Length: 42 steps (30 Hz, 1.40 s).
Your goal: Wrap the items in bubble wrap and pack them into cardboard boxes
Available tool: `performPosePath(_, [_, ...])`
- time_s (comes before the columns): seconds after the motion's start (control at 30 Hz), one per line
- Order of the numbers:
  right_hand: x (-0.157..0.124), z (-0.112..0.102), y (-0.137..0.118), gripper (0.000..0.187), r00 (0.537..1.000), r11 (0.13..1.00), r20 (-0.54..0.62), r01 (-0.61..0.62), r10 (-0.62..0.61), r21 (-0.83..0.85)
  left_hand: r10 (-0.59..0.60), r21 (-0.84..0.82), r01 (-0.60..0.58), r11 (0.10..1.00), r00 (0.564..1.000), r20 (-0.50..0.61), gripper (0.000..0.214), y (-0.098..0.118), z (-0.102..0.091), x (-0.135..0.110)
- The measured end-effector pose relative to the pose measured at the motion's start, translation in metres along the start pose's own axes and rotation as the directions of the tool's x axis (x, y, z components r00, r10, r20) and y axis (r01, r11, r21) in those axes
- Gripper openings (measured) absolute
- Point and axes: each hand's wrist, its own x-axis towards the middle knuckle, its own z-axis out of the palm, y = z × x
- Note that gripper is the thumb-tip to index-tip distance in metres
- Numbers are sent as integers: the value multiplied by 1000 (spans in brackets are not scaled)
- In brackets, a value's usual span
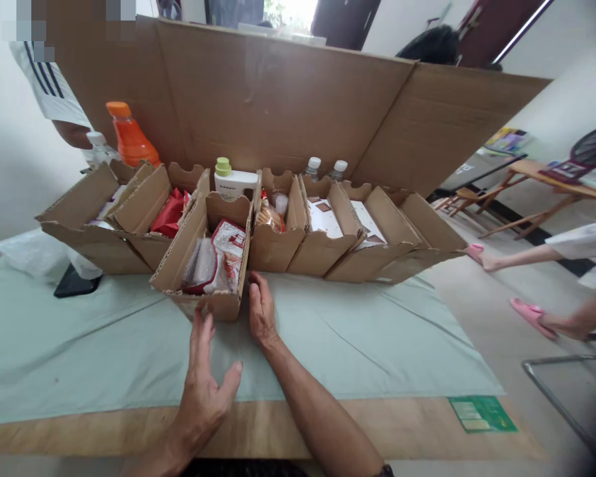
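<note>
A small open cardboard box [213, 303] holding red-and-white packets [227, 255] stands pulled forward from a row of similar boxes. My left hand [202, 384] hovers just in front of the box's near wall, fingers spread and open, holding nothing. My right hand [261, 310] lies flat on the pale green cloth [352, 344] beside the box's right front corner, fingers stretched out against or very near its side.
A row of cardboard boxes [278, 238] holds a red pouch [170, 213], a white bottle [234, 181] and clear bottles [312, 167]. A big cardboard sheet [278, 99] stands behind. An orange bottle [130, 138] is at the left by another person's arm. Someone in pink slippers walks at right.
</note>
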Motion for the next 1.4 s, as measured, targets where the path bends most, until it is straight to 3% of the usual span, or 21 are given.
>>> performPosePath(0.17, [3, 0, 7, 52, 997, 998, -52, -62, 64, 31, 81, 33, -83, 996, 996, 48, 83, -10, 22, 58])
performPosePath(0.3, [3, -1, 7, 51, 994, 994, -55, -92, 95, 54, 75, 19, -77, 997, 996, 55, 85, -16, 38, 98])
performPosePath(0.53, [6, -4, 5, 51, 990, 991, -44, -128, 130, 49, 35, 3, -35, 999, 998, 56, 88, -14, 58, 121])
performPosePath(0.67, [6, -7, 3, 47, 994, 994, -25, -106, 106, 7, 21, 24, -25, 999, 988, 154, 83, -13, 43, 108])
performPosePath(0.77, [5, -8, -8, 38, 999, 998, 20, -49, 49, -36, 47, 122, -76, 990, 973, 226, 62, -21, 8, 82])
performPosePath(0.9, [10, 7, -46, 34, 986, 995, 149, 83, -74, -57, 56, 299, -74, 951, 996, 70, 40, -41, -53, 35])
performPosePath(1.0, [31, 33, -89, 47, 931, 972, 326, 207, -161, -113, 94, 377, -61, 924, 993, -69, 32, -55, -83, 4])
performPosePath(1.07, [50, 55, -116, 63, 871, 917, 466, 301, -153, -261, 155, 404, -95, 910, 981, -118, 28, -63, -91, -10])
performPosePath(1.13, [70, 76, -137, 69, 833, 814, 551, 357, -55, -458, 232, 422, -154, 893, 962, -141, 25, -69, -91, -17])
performPosePath(1.23, [90, 98, -153, 49, 842, 710, 535, 336, 68, -619, 284, 432, -186, 883, 943, -175, 25, -74, -86, -19])
performPosePath(1.3, [92, 104, -157, 35, 857, 707, 510, 317, 71, -632, 241, 415, -133, 900, 946, -219, 30, -75, -84, -20])
performPosePath(1.4, [75, 98, -160, 32, 860, 738, 509, 324, 30, -592, 64, 284, 32, 958, 945, -320, 44, -74, -84, -23])
